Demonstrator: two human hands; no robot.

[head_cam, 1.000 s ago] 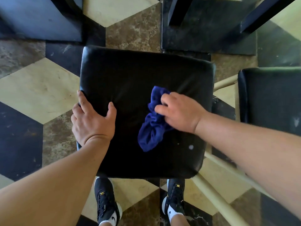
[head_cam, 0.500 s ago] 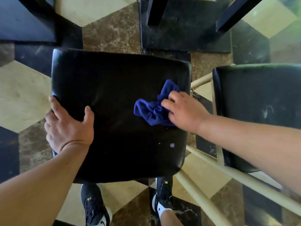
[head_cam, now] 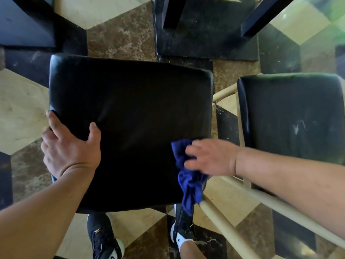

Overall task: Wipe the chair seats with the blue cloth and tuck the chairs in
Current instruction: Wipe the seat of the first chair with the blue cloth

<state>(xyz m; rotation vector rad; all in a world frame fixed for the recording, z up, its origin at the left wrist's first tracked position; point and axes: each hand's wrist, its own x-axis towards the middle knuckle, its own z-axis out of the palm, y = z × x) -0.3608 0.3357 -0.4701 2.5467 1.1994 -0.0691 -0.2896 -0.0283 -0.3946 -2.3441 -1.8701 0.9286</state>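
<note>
At the far left, a dark table base (head_cam: 26, 23) sits on the tiled floor (head_cam: 20, 101), a little beyond the chair's far left corner. Bare floor shows along the whole left side of the chair.

The left hand (head_cam: 69, 148) holds the left edge of the black chair seat (head_cam: 128, 131). Its thumb lies on top of the seat and its fingers wrap around the side, so it is closed on the edge.

The seat is big and square, with soft round corners. Past its far edge there is a strip of brown tile, then a flat dark base with two dark table legs (head_cam: 173, 12) rising from it. That base is near the seat's far edge but not touching it.

Below the seat's near edge are two dark shoes (head_cam: 101, 238) on the floor.

The right hand (head_cam: 211, 157) lies flat and spread, pressing the blue cloth (head_cam: 186, 172) on the seat near its near right corner. Part of the cloth hangs off the right edge of the seat, over a pale wooden rail (head_cam: 224, 227).

To the right stands a second black seat (head_cam: 293, 118) with pale smears on it. A narrow gap of floor and pale wooden bars lies between the two seats. The right forearm crosses over that gap and the near part of the second seat.
</note>
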